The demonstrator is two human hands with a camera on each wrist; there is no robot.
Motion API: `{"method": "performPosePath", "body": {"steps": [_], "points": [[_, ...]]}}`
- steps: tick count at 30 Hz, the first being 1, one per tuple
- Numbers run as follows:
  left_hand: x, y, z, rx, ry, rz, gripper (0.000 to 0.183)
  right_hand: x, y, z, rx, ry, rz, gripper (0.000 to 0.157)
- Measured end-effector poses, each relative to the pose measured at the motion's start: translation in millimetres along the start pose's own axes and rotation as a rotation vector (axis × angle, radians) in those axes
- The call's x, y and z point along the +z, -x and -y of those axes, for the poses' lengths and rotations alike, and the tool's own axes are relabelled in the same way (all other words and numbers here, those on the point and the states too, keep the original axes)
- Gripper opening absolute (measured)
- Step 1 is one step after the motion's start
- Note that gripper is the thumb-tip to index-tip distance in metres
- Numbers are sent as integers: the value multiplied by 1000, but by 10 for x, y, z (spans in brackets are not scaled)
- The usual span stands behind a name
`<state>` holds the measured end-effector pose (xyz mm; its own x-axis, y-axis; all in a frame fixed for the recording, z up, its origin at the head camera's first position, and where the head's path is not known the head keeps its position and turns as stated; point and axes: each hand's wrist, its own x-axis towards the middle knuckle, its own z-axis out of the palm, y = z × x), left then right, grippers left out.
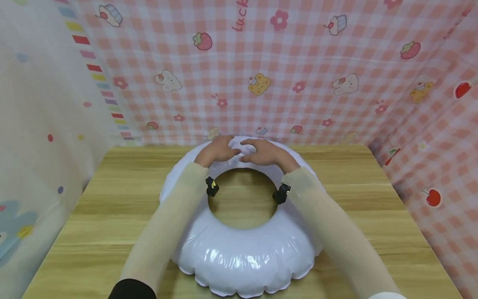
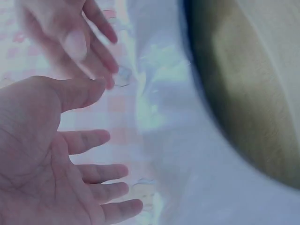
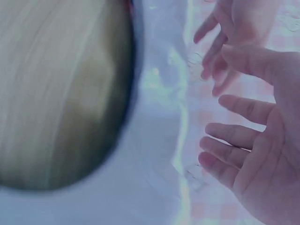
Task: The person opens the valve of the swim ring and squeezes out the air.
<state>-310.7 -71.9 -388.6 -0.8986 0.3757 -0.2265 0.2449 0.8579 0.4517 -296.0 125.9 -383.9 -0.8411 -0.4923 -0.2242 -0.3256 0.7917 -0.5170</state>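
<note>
A white inflatable swim ring (image 1: pixel 242 253), puffed up and glossy with a scalloped outer seam, lies flat on the wooden table. Over its far side my left hand (image 1: pixel 218 149) and right hand (image 1: pixel 265 153) face each other, thumbs toward one another with a small gap between. The left wrist view has the left palm (image 2: pixel 33 154) with fingers spread and nearly straight beside the ring's wall (image 2: pixel 164 108). Seen from the right wrist, the right hand (image 3: pixel 267 145) has its fingers extended the same way, apart from the ring's edge (image 3: pixel 159 122). Neither hand grips anything.
The wooden table (image 1: pixel 123 199) shows through the ring's round hole and on both sides. A pink checked cloth (image 1: pixel 239 62) hangs close behind the table, and more patterned cloth (image 1: pixel 448 145) closes in the right side. Small black wrist cameras (image 1: pixel 212 187) hang over the ring.
</note>
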Motion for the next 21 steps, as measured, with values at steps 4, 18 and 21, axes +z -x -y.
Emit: {"method": "performPosePath", "body": {"steps": [4,18,21], "points": [[-142,126,61,59,45,-56,71,-141,146,-63,-17,9,-43,68],[-278,698,581,185,-16,-106,72,-253,652,-530,-123,73,-131,75],[-210,853,725,208,-32,-81,72,-189,769,-642,-171,97,-115,80]]}}
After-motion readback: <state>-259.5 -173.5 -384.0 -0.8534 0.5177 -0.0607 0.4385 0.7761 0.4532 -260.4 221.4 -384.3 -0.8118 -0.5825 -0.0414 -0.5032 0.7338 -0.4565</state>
